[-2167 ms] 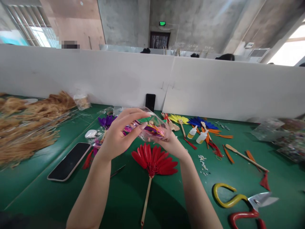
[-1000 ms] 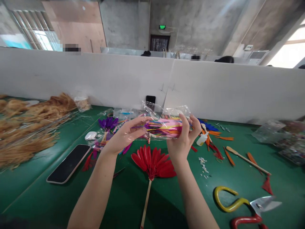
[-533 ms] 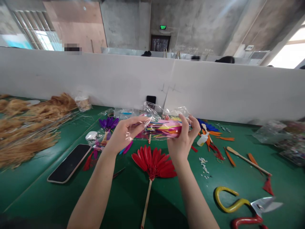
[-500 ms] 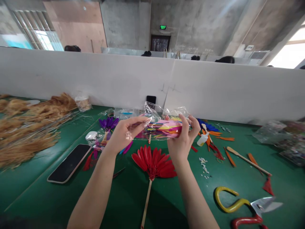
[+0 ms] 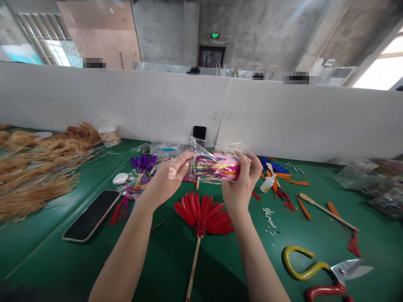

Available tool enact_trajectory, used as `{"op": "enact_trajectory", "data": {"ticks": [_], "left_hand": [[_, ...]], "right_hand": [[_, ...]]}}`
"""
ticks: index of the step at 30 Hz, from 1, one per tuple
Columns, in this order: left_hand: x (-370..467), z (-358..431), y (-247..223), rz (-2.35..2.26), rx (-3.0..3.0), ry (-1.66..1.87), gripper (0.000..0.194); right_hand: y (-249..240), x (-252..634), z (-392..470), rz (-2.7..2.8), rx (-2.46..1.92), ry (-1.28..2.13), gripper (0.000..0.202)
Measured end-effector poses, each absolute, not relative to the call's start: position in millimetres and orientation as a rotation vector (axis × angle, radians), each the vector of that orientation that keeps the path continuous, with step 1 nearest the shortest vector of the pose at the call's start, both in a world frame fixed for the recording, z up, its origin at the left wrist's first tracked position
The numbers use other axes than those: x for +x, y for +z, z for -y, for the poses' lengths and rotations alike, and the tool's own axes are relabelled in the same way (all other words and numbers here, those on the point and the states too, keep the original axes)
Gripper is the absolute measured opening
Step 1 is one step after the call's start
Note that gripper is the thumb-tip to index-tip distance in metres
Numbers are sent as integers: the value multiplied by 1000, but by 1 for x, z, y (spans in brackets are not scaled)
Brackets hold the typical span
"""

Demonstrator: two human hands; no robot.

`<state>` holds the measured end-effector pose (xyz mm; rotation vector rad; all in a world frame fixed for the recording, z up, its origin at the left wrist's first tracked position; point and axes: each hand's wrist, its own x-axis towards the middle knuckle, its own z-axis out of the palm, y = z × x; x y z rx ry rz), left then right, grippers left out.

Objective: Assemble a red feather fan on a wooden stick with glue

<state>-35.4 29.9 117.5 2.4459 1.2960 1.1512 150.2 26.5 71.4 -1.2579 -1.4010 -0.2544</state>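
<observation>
Between my two hands a clear plastic bag of colourful tassels is held up above the green table. My left hand pinches the plastic at the bag's left end. The fingers of my right hand wrap round its right end. Pink, yellow, orange and purple strands show through the film. Below the bag lies a fan of red feathers on a thin wooden stick. It rests flat on the table, touched by neither hand.
Scissors with yellow and red handles lie at the right front. Left of my arms is a phone. Small white beads, a glue bottle and orange feathers lie to the right. Brown fibre covers the far left.
The bag has turned a little between my hands, so its strands show more fully. Both hands keep their hold and have shifted only slightly.
</observation>
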Motion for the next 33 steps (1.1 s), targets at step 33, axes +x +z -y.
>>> {"op": "enact_trajectory", "data": {"ticks": [33], "left_hand": [[-68, -40, 120, -1142, 2078, 1153, 15]], "right_hand": [[56, 133, -32, 1520, -1288, -168, 54]]}}
